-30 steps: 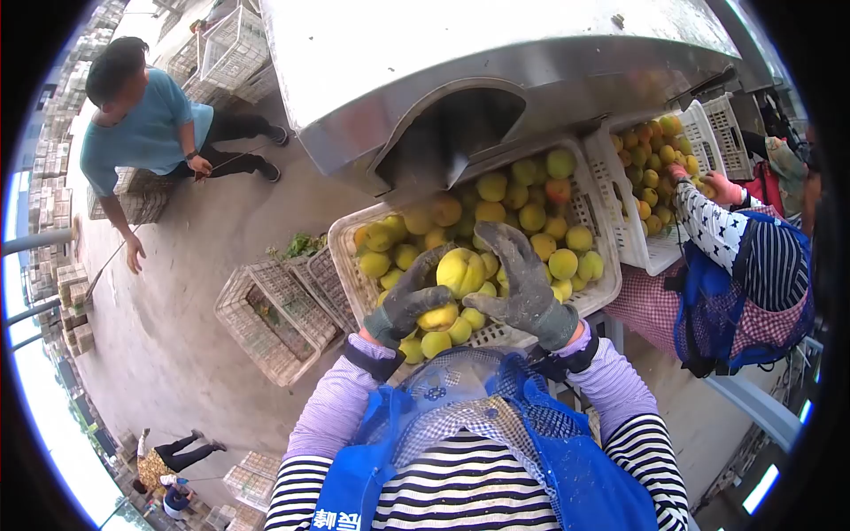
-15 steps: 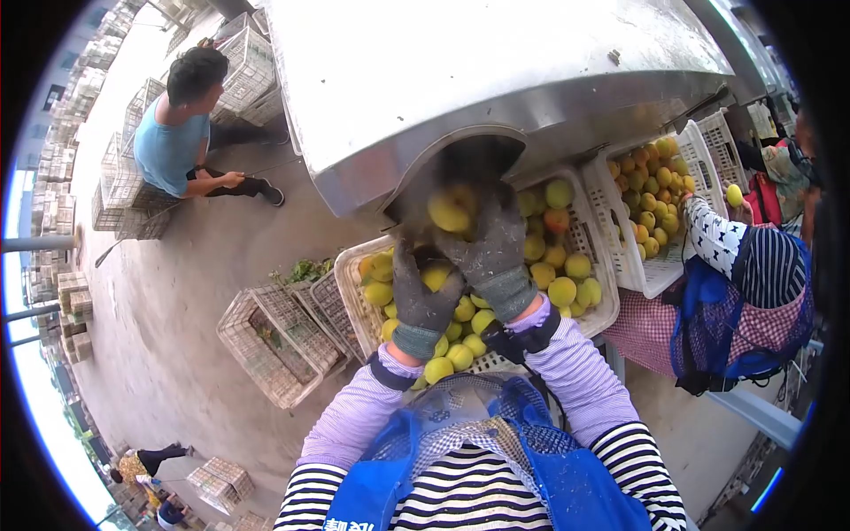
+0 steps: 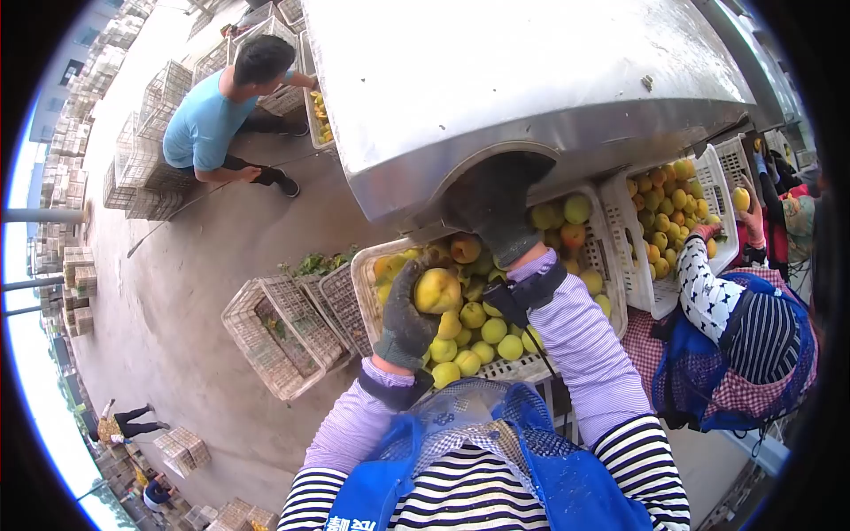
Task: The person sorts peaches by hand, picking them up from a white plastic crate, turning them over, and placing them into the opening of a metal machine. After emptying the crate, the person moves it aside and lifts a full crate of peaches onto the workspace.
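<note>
My left hand [image 3: 407,320], in a dark grey glove, is closed around a yellow peach [image 3: 436,291] above the left part of a white crate [image 3: 365,296]. Green and yellow peaches [image 3: 482,341] fill that crate. My right hand [image 3: 496,208], gloved too, reaches into the dark rounded opening of a metal machine [image 3: 522,124]; its fingers are hidden in shadow, and what they hold cannot be made out.
A second crate [image 3: 660,296] of orange-yellow peaches stands at the right, beside a co-worker [image 3: 753,345] holding a fruit. A person in a light blue shirt [image 3: 208,119] sits on crates at upper left. Used crates [image 3: 274,332] lie on the floor left of mine.
My hands have separated: the left now holds a peach over the crate, and the right is deeper in the opening. The seated person's arm now reaches to a fruit crate.
</note>
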A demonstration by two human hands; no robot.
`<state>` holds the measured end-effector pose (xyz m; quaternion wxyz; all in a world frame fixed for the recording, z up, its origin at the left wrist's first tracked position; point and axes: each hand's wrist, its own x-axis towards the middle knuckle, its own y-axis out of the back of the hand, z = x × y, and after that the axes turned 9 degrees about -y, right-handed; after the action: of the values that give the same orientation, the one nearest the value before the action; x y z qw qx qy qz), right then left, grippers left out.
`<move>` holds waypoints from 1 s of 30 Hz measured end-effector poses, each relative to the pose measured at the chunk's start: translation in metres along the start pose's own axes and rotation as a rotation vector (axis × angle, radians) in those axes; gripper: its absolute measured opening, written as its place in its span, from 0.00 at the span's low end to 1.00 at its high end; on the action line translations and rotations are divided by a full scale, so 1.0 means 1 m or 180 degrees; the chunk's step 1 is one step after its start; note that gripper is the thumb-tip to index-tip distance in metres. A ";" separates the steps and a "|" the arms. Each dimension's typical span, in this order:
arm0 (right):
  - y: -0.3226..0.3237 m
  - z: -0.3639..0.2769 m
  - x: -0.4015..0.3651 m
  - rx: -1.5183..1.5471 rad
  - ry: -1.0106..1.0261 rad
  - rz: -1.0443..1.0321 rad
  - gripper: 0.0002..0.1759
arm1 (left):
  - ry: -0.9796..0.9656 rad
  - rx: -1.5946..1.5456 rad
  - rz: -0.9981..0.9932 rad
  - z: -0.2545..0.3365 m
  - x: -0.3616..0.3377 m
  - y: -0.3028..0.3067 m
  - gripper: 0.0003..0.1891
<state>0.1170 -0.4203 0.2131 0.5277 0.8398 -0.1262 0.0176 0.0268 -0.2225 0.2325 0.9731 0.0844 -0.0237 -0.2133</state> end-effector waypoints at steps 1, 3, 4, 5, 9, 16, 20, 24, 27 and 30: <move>0.010 0.003 0.002 0.0187 -0.0023 -0.0271 0.28 | 0.0198 -0.0335 0.0038 -0.003 -0.001 0.000 0.23; 0.039 -0.006 -0.013 0.0862 -0.0125 -0.0302 0.29 | 0.0397 -0.0809 0.0058 -0.007 -0.005 0.003 0.24; 0.056 -0.015 -0.037 0.1349 -0.0197 -0.0094 0.32 | 0.0432 -0.0950 0.0045 -0.006 -0.005 0.004 0.24; 0.065 -0.023 -0.059 0.1833 -0.0257 0.0104 0.34 | 0.0469 -0.1089 0.0033 -0.004 -0.005 0.004 0.25; 0.051 -0.038 -0.121 0.1413 -0.0276 -0.0268 0.43 | 0.0187 -0.0909 0.0157 -0.009 -0.004 -0.009 0.25; 0.066 -0.033 -0.128 0.1763 -0.0210 -0.0265 0.48 | -0.0725 0.0713 -0.0119 -0.013 0.000 -0.005 0.25; 0.066 -0.037 -0.132 0.1202 -0.0040 0.0090 0.52 | -0.0616 -0.0416 0.0108 0.001 0.008 -0.015 0.23; 0.090 -0.020 -0.104 0.2701 -0.0131 -0.0962 0.47 | -0.0279 -0.0947 -0.0365 0.024 0.027 -0.005 0.21; 0.098 -0.021 -0.104 0.1997 -0.0223 -0.1424 0.42 | 0.0629 -0.1896 -0.0301 0.018 0.033 -0.002 0.23; 0.095 -0.027 -0.105 0.1154 -0.0111 -0.0127 0.39 | 0.0663 -0.1518 0.0248 0.015 0.030 -0.003 0.23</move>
<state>-0.0032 -0.4152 0.2916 0.3657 0.9237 -0.1133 0.0150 0.0517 -0.2402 0.2470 0.9701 -0.1269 0.1243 -0.1654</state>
